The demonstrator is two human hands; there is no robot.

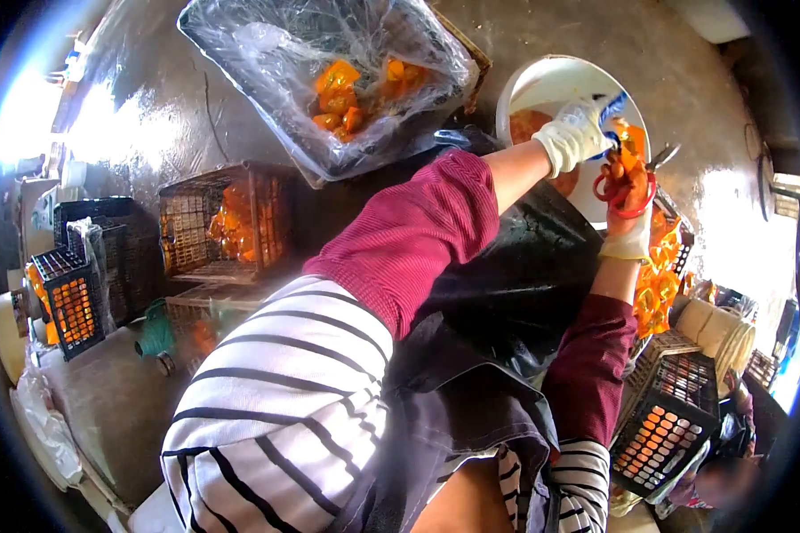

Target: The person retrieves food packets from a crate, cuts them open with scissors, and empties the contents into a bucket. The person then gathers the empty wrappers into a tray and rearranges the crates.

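Observation:
My left hand (580, 135), in a white glove with blue fingers, is closed by the upper end of a glossy orange packet (629, 142) and appears to grip it. My right hand (629, 191), in a glove with orange fingers and a white cuff, is wrapped round scissors (627, 206) with red handles. Their metal blades point up and right beside the packet. Both hands are over the right side of a white bucket (508, 93), which has reddish-orange contents low inside. The exact contact between blades and packet is hidden.
A crate lined with clear plastic (267, 67) holds several orange pieces, beyond my left arm. Brown crate (182, 222) and black crates (73, 306) (702, 391) with orange goods stand at both sides. Orange packets (656, 284) are stacked beside my right forearm. Another person (729, 480) is partly visible lower right.

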